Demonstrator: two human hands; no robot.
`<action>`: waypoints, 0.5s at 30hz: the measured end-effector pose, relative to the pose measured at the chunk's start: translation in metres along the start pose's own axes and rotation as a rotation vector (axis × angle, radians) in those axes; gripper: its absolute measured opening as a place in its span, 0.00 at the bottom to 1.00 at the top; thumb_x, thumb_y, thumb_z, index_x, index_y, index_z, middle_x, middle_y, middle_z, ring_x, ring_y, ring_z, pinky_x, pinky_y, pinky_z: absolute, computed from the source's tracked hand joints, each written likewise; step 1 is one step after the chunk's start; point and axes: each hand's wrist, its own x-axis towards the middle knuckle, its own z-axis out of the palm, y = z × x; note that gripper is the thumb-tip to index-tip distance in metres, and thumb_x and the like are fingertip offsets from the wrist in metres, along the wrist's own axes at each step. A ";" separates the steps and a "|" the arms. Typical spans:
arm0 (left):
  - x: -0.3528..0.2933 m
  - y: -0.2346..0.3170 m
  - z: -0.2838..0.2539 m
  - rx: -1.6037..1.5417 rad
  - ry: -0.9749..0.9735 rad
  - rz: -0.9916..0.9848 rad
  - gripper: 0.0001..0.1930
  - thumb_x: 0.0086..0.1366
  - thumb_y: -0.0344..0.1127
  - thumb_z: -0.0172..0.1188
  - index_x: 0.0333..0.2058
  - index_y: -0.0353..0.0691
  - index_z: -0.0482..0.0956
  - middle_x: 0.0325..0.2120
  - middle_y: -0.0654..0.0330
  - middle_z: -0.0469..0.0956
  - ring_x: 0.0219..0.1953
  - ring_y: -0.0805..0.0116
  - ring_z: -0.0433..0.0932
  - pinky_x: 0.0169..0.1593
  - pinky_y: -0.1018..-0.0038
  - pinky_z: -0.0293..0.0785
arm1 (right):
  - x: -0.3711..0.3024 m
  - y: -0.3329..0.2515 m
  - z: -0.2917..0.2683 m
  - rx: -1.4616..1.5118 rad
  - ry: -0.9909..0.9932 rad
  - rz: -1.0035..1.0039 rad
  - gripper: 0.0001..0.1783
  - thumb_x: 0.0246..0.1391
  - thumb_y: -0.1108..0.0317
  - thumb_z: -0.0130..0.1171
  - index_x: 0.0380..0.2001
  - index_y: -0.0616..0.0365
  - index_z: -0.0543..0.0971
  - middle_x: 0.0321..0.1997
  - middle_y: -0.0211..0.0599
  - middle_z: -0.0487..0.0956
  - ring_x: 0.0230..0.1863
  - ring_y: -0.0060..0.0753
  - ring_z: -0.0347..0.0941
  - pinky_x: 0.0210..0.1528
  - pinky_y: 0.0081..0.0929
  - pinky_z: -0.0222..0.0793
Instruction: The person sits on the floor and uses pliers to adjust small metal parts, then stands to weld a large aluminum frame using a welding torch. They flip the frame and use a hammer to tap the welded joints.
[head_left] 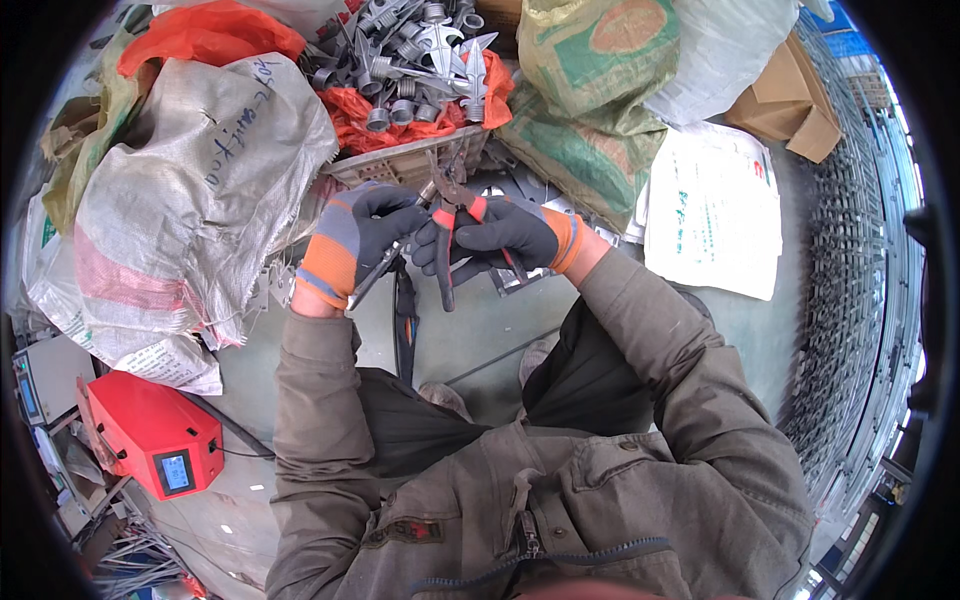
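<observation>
Head view: crumpled woven sack (205,170) at ten o'clock; slatted basket (405,156) of spiky metal fittings (412,68) at twelve; nearer centre, gloved right hand (505,236) grasping red-handled pliers (456,195); at their nine o'clock, left hand (378,222) clasping slim metal rod (377,274).

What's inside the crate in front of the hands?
Grey metal pieces, some pointed, with red plastic around them. They hide the bottom of the crate, so I can't see underneath.
</observation>
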 end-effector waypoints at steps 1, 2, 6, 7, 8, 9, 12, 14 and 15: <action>0.000 -0.002 -0.003 0.046 -0.017 0.098 0.16 0.68 0.33 0.73 0.49 0.26 0.89 0.42 0.54 0.88 0.43 0.68 0.86 0.49 0.69 0.81 | 0.002 0.001 -0.001 -0.011 0.001 -0.009 0.30 0.77 0.57 0.64 0.73 0.62 0.75 0.68 0.46 0.83 0.69 0.43 0.82 0.73 0.44 0.80; 0.000 -0.004 -0.006 0.093 -0.032 0.196 0.16 0.68 0.33 0.73 0.49 0.27 0.89 0.42 0.53 0.88 0.43 0.67 0.86 0.49 0.69 0.81 | 0.003 0.002 -0.001 -0.022 -0.005 0.002 0.30 0.77 0.56 0.64 0.72 0.63 0.75 0.68 0.47 0.84 0.69 0.43 0.82 0.72 0.44 0.80; -0.002 -0.009 -0.011 0.161 -0.047 0.302 0.15 0.66 0.33 0.73 0.47 0.27 0.90 0.42 0.52 0.89 0.44 0.66 0.87 0.50 0.69 0.82 | 0.006 0.001 0.003 0.006 0.019 0.037 0.29 0.77 0.55 0.64 0.69 0.65 0.76 0.65 0.48 0.85 0.67 0.43 0.83 0.71 0.44 0.80; -0.002 -0.009 -0.009 0.105 -0.041 0.248 0.15 0.66 0.33 0.73 0.46 0.28 0.90 0.41 0.53 0.89 0.44 0.66 0.87 0.49 0.69 0.82 | 0.005 0.001 0.006 0.032 0.055 0.056 0.29 0.77 0.54 0.64 0.69 0.65 0.77 0.64 0.49 0.85 0.67 0.43 0.84 0.71 0.44 0.80; -0.002 -0.009 -0.008 0.043 -0.021 0.206 0.14 0.66 0.33 0.73 0.46 0.28 0.90 0.41 0.53 0.89 0.43 0.65 0.87 0.49 0.69 0.81 | 0.004 0.001 0.010 0.041 0.052 0.032 0.29 0.77 0.54 0.64 0.69 0.65 0.77 0.64 0.49 0.85 0.66 0.43 0.84 0.71 0.44 0.81; -0.003 -0.009 -0.008 0.036 -0.015 0.194 0.14 0.66 0.33 0.73 0.45 0.28 0.91 0.41 0.53 0.89 0.43 0.66 0.87 0.49 0.68 0.81 | 0.003 0.001 0.014 0.051 0.068 0.019 0.29 0.77 0.54 0.64 0.68 0.65 0.77 0.64 0.49 0.85 0.66 0.43 0.84 0.71 0.44 0.81; -0.004 -0.006 -0.011 0.120 -0.023 0.215 0.13 0.65 0.33 0.74 0.43 0.28 0.91 0.39 0.53 0.88 0.42 0.66 0.86 0.48 0.68 0.81 | 0.000 -0.004 0.019 -0.012 0.067 -0.011 0.29 0.77 0.53 0.64 0.68 0.66 0.77 0.64 0.48 0.86 0.65 0.42 0.84 0.71 0.43 0.81; -0.003 -0.004 -0.014 0.084 -0.063 0.160 0.12 0.65 0.33 0.74 0.42 0.29 0.91 0.39 0.54 0.88 0.41 0.67 0.86 0.46 0.69 0.81 | -0.004 -0.010 0.015 -0.073 0.032 0.013 0.30 0.76 0.53 0.65 0.68 0.66 0.77 0.63 0.48 0.86 0.65 0.41 0.84 0.71 0.42 0.81; -0.004 -0.002 -0.014 0.075 -0.070 0.132 0.12 0.66 0.33 0.74 0.42 0.29 0.91 0.38 0.54 0.88 0.40 0.67 0.86 0.46 0.69 0.81 | -0.007 -0.014 0.012 -0.096 0.005 0.046 0.30 0.76 0.53 0.66 0.68 0.67 0.77 0.63 0.47 0.86 0.64 0.41 0.84 0.71 0.42 0.81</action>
